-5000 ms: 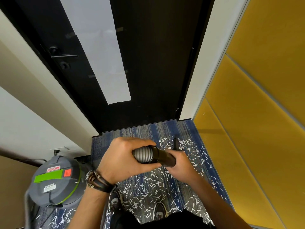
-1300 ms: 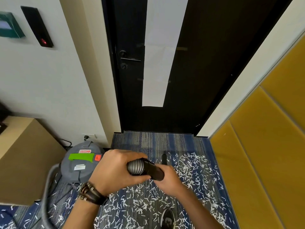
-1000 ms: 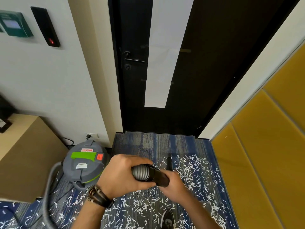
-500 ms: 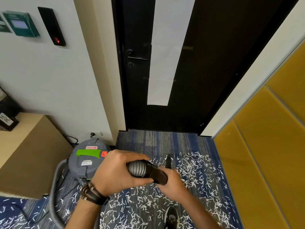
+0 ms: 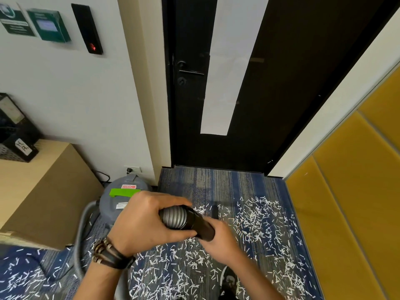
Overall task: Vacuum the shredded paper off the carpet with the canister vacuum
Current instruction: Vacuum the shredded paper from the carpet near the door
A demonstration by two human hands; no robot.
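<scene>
Carpet [image 5: 216,185]; nozzle [image 5: 215,211] half-hidden behind hose [image 5: 174,217]

Black door [image 5: 281,72] ahead, pale strip [image 5: 225,72] down it. White wall [image 5: 65,105] and card reader [image 5: 87,29] left, yellow padded panels [image 5: 357,202] right. Blue striped carpet [image 5: 216,182] underfoot, wooden cabinet [image 5: 43,191] at left.

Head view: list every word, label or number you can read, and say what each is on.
"HR": on the white tag of the black mesh box.
Text on the green wall signs: blurred, unreadable.
Text on the red-and-white label and the white sticker on the vacuum: too small to read.
</scene>
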